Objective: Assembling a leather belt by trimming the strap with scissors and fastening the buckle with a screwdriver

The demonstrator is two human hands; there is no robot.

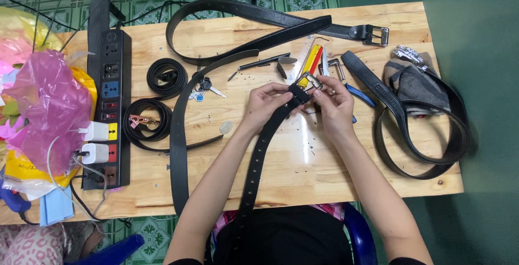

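Buckle fitting at end of black belt, over the wooden table (335,162).
Left hand (266,103) pinches the belt (259,151) end; right hand (332,100) grips the metal buckle (310,81). Judgement: keep strap flat, buckle square, fold tight.

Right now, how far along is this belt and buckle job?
Done: one belt at the table's far edge already carries a buckle. In hand: both hands, left and right, hold a strap end against a loose buckle. Left: coiled belts lie untouched.
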